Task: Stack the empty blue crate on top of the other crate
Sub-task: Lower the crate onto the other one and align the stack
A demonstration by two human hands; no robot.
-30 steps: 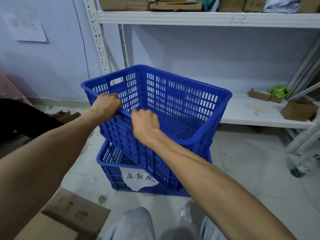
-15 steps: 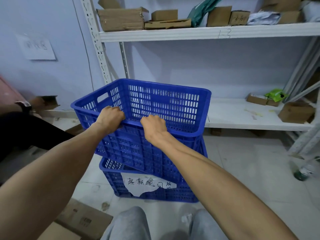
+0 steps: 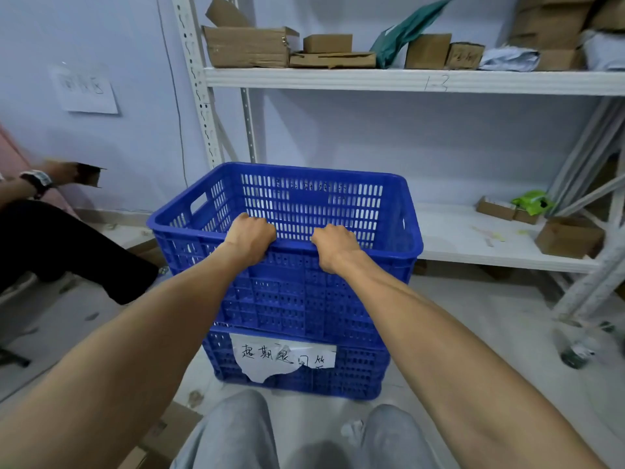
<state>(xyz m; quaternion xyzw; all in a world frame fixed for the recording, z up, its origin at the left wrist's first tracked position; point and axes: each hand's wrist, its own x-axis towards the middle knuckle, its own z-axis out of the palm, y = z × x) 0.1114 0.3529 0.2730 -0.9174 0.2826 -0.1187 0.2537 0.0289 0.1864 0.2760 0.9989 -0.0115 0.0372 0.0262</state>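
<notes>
left hand (image 3: 250,236) and right hand (image 3: 333,245) gripping near rim of empty blue crate (image 3: 304,289), fingers curling clamped over edge; sitting level on other crate (image 3: 351,370). judging rigid perforated plastic, light; rim giving firm hold.

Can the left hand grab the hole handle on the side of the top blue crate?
Probably yes. The left hand grips the near rim of the top blue crate, and the handle slot sits on the crate's left wall with nothing blocking it. The hand would first have to let go of the rim.

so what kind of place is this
Probably a small stockroom or parcel storeroom: white metal shelving holding cardboard boxes and mailer bags, and blue plastic crates stacked on the floor, the lower with a handwritten paper label.
</notes>
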